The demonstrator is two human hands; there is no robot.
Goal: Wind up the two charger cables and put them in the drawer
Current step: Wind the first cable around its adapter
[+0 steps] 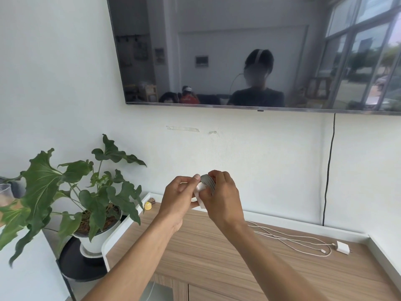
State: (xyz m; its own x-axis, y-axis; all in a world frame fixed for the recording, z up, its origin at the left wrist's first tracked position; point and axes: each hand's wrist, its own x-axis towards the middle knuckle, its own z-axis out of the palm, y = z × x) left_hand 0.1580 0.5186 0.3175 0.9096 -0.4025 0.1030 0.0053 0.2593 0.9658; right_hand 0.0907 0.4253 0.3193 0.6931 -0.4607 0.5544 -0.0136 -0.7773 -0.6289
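Observation:
Both hands are raised above the wooden cabinet top (217,257). Between them is a white charger block with its grey cable wound around it (206,184). My left hand (180,196) pinches the block from the left, thumb on top. My right hand (221,196) wraps over the coil from the right and hides most of it. A second charger lies on the cabinet top at the right: its white cable (288,237) is spread in loose loops, ending at a white plug block (343,247). No drawer front shows clearly; only the cabinet's front edge at the bottom.
A potted plant (86,198) in a white pot stands to the left of the cabinet on a black stand. A small yellow object (148,206) sits at the cabinet's back left corner. A wall-mounted TV (249,53) hangs above, its black cord (328,170) running down the wall.

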